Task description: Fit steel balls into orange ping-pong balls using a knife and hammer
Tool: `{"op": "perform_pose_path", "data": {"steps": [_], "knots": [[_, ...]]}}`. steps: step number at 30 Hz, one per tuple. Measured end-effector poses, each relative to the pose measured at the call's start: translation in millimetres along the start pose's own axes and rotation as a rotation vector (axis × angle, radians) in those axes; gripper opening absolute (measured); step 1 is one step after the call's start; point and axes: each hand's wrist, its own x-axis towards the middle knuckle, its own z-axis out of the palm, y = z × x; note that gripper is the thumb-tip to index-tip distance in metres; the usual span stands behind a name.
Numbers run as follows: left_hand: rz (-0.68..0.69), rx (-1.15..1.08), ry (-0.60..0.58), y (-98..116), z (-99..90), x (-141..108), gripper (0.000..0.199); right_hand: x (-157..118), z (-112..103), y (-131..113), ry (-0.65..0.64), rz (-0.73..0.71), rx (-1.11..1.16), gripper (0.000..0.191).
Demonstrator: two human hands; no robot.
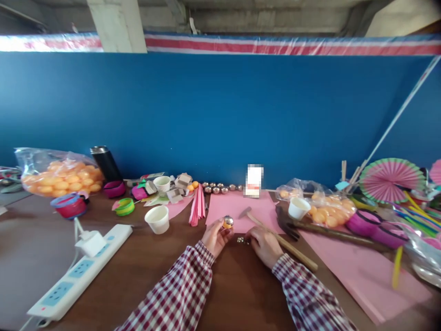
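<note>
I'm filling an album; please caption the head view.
Left hand holding a silver-and-orange ball, right hand beside shiny pieces.

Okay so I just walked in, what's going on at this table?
Someone in a checked shirt is at a cluttered table. Their left hand holds up a ball, shiny on top and orange below. The right hand is down by some small shiny pieces; I can't tell if it grips any. A hammer lies beside that hand, its head on pink paper. More shiny balls sit near the blue wall.
</note>
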Motion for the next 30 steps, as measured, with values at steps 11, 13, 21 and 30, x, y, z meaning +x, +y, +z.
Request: {"op": "perform_pose_path", "data": {"steps": [11,13,21,30], "knots": [[-0.074,0.02,0.039,2.1,-0.3,4.0,0.015,-0.7,0.2,-0.5,0.001,0.042,0.025,0.032],[-0.08,0.019,0.044,3.1,1.0,3.3,0.013,-0.6,1.1,-0.5,-0.011,0.042,0.015,0.033],[-0.083,0.03,0.045,4.2,1.6,3.2,0.013,0.0,2.9,0.0,-0.026,0.037,-0.001,0.031],[-0.101,0.042,0.064,6.0,5.8,1.8,0.013,0.1,0.8,-1.7,-0.02,0.035,-0.001,0.027]]}}
